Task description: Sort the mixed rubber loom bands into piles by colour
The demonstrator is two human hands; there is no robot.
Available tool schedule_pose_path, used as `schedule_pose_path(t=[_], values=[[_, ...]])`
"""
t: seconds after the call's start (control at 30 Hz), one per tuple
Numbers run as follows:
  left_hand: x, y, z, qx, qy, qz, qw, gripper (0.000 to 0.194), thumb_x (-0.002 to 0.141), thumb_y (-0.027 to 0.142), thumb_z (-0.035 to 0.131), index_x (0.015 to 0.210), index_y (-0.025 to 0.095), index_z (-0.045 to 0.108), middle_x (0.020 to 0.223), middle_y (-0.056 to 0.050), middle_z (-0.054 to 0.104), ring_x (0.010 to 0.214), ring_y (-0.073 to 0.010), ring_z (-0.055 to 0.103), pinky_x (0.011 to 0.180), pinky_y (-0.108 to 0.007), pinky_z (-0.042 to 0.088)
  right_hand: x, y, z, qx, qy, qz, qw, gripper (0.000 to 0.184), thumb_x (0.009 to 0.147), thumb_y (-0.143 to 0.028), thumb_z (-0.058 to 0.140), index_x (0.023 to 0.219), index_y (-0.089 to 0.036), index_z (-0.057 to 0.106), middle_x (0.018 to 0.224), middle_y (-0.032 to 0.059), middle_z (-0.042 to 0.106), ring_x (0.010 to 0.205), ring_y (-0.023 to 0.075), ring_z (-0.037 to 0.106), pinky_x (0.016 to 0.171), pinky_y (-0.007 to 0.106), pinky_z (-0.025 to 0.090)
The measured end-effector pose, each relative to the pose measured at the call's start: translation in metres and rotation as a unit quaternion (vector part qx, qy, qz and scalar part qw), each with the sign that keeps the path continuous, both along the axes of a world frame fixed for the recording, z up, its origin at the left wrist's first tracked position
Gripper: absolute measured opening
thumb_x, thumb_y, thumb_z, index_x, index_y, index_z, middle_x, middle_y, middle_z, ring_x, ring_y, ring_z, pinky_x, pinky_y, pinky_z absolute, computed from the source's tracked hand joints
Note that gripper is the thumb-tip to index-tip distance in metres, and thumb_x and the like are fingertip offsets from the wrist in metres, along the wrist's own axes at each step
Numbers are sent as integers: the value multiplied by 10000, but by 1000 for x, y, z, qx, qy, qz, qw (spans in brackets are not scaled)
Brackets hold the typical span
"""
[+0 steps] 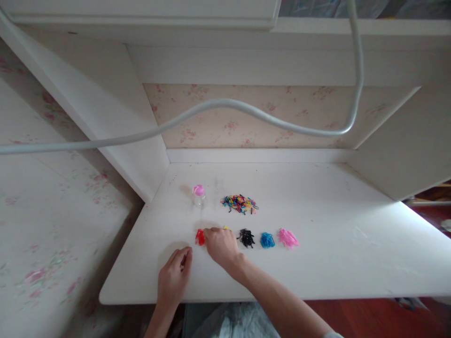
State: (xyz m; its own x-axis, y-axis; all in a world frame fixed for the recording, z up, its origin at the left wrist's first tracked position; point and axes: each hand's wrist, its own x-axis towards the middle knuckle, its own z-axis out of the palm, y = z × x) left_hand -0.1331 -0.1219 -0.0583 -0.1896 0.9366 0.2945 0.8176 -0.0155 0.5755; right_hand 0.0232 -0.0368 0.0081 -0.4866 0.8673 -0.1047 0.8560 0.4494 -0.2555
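Observation:
My right hand (221,244) reaches over the table with its fingertips pinched at the right edge of a small pile of red rubber bands (199,237). Whatever is between those fingertips is too small to make out. Behind this hand, a bit of a yellow pile (226,227) peeks out; the rest is covered. My left hand (174,272) rests on the table to the lower left of the red pile, its fingers curled closed and their contents, if any, hidden. A heap of mixed-colour rubber bands (239,203) lies farther back.
To the right of my right hand lie a black pile (246,238), a blue pile (267,240) and a pink pile (288,238). A small clear bottle with a pink top (199,191) stands behind the red pile. A white cable (225,103) crosses the upper view.

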Motion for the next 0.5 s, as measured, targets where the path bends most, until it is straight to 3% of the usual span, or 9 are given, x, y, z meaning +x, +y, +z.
schedule_pose_path(t=[0.13, 0.27, 0.37, 0.5], values=[[-1, 0, 2, 0, 0, -8, 1000, 247, 898, 366, 434, 916, 214, 627, 741, -5, 636, 635, -117, 604, 607, -220, 475, 19, -9, 4, 18, 40, -34, 998, 256, 904, -227, 375, 902, -240, 630, 841, 16, 695, 730, 147, 641, 613, 194, 393], [1, 2, 7, -21, -10, -6, 1000, 260, 895, 377, 435, 916, 208, 632, 748, -4, 639, 635, -117, 596, 621, -229, 473, 56, -28, 1, 26, 126, -83, 988, 359, 955, -307, 317, 880, -242, 662, 800, 21, 700, 714, 117, 636, 619, 166, 381], [9, 8, 15, -33, -31, -17, 999, 255, 894, 372, 436, 925, 208, 628, 771, -8, 649, 652, -122, 600, 622, -230, 473, 95, -44, -13, 27, 212, -137, 967, 407, 959, -367, 304, 946, -223, 684, 831, 46, 708, 717, 127, 644, 638, 172, 406], [33, 28, 32, -49, -55, -81, 994, 253, 890, 365, 439, 932, 210, 634, 845, -28, 669, 702, -128, 612, 634, -226, 479, 155, -63, -43, 43, 277, -256, 925, 426, 914, -478, 385, 964, -198, 702, 828, 68, 717, 656, 144, 647, 612, 190, 439]])
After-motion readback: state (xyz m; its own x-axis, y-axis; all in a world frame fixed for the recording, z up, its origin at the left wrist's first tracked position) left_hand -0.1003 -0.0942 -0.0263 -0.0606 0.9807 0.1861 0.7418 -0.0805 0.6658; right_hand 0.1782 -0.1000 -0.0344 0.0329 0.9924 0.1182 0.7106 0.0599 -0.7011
